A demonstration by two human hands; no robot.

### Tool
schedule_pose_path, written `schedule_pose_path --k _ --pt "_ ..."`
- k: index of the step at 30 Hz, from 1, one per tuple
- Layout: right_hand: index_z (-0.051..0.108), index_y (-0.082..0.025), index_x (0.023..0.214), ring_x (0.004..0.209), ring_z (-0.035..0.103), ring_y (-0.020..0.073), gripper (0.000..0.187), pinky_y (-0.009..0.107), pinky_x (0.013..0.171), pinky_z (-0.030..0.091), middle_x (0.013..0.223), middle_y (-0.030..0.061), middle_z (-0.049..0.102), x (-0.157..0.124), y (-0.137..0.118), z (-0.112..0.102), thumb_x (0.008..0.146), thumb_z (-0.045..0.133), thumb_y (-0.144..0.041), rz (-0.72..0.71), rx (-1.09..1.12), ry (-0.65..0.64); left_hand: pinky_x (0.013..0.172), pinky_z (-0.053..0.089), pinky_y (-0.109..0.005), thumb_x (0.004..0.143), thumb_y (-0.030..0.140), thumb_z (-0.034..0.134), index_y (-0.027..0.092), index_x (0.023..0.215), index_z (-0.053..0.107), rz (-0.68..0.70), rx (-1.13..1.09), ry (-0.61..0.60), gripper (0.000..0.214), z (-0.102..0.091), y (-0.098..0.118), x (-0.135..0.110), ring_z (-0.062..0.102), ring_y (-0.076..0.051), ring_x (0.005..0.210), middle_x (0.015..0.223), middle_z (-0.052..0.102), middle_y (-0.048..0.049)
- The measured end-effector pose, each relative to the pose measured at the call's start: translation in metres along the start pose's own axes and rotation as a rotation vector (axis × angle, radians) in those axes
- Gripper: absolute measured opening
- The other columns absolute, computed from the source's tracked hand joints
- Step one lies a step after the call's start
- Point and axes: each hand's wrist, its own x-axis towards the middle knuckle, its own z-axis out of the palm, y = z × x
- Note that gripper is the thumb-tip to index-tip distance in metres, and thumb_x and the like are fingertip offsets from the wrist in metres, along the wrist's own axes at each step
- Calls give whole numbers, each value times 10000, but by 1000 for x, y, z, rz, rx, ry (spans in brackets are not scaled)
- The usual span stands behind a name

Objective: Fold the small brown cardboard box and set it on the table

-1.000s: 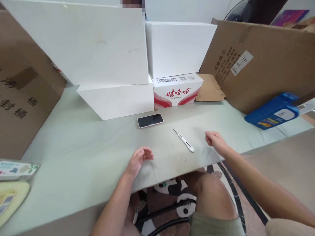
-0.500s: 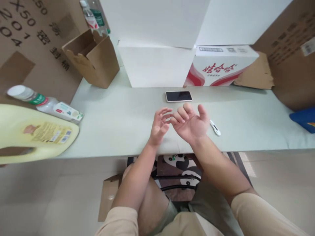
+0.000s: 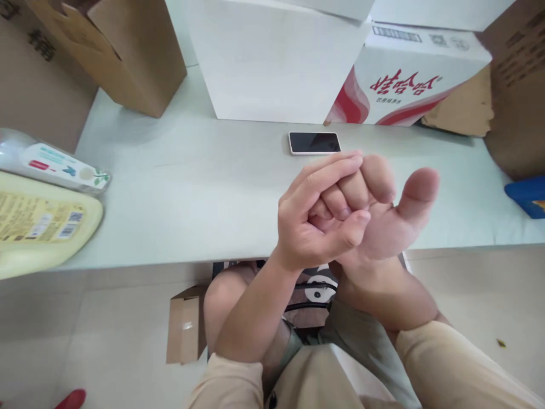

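My left hand (image 3: 313,227) is closed around the bent fingers of my right hand (image 3: 395,221), its thumb pressed under them. My right hand lies palm up with its fingers curled and its thumb sticking out. Both hands are raised close to the camera, above the front edge of the pale green table (image 3: 179,193). No object shows in either hand. A black-screened phone (image 3: 314,142) lies flat on the table just beyond my hands. The white tool seen earlier is hidden behind them.
White boxes (image 3: 272,62) and a red-and-white carton (image 3: 409,79) line the back, with brown cartons (image 3: 123,51) at the left. A yellow jug (image 3: 38,227) and a lying bottle (image 3: 51,165) are at the left edge, a blue object (image 3: 528,196) at the right. A small cardboard box (image 3: 185,329) is on the floor.
My hands came together from apart, rose toward the camera, and my left hand closed over my right fingers. The view tilted down and shifted left.
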Motion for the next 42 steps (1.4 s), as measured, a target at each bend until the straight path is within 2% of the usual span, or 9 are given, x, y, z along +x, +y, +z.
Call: schedule_pose_path --k 4,13,18,20,25,31,35,38,42 --pt "245 -223 600 476 333 119 471 257 502 367 527 -43 282 2 -1 -4 871 508 -505 -35 162 -117 986 574 -350 825 301 709 278 1313 609 115 16 -12 499 3 -7 2 652 -228 1149 1271 663 -50" --pt "219 -229 622 481 302 126 455 262 451 337 534 -35 309 1 -1 -1 876 487 -496 -9 154 -115 990 576 -365 862 340 660 309 1324 595 61 123 -43 467 -4 1 4 624 -229 1204 1291 662 -40" --pt "201 -234 633 489 303 140 454 283 444 329 533 -28 323 2 2 2 876 495 -481 -3 138 -92 826 611 -313 863 425 677 355 1279 624 4 173 -15 425 -9 6 3 718 -175 890 1261 680 -7" --pt "209 -237 623 493 317 148 471 297 462 354 525 -32 315 3 3 3 865 533 -479 0 147 -123 839 605 -320 844 461 701 346 1227 659 -61 128 39 402 -9 7 2 719 -174 861 1212 695 -12" --pt "195 -234 644 547 374 141 467 286 544 409 555 -39 326 4 6 5 871 539 -454 33 252 -142 893 583 -413 720 581 779 306 1127 690 -190 136 217 499 -9 10 -1 700 -266 1017 1032 698 -35" --pt "210 -224 642 552 395 116 459 259 599 418 564 -43 336 3 7 6 873 522 -469 31 271 -165 891 585 -397 739 545 778 311 1122 701 -232 120 156 456 -12 14 0 707 -251 980 1031 710 -34" --pt "220 -221 631 532 364 129 462 267 557 406 546 -39 311 8 11 11 847 525 -492 69 139 -47 946 561 -404 775 424 780 288 1138 705 -237 50 152 394 -16 18 3 697 -235 985 1143 707 -56" --pt "213 -217 610 517 311 121 535 268 520 375 547 -46 265 14 23 15 784 613 -527 176 -49 54 936 545 -403 822 461 717 238 1016 726 -225 19 270 295 -33 20 6 681 -232 1002 1054 710 -72" --pt "169 -204 553 450 180 73 606 245 437 235 492 -78 159 30 57 13 747 702 -419 311 -235 144 780 524 -311 862 454 624 197 776 667 -194 83 617 274 -74 27 15 636 -163 822 809 648 -37"
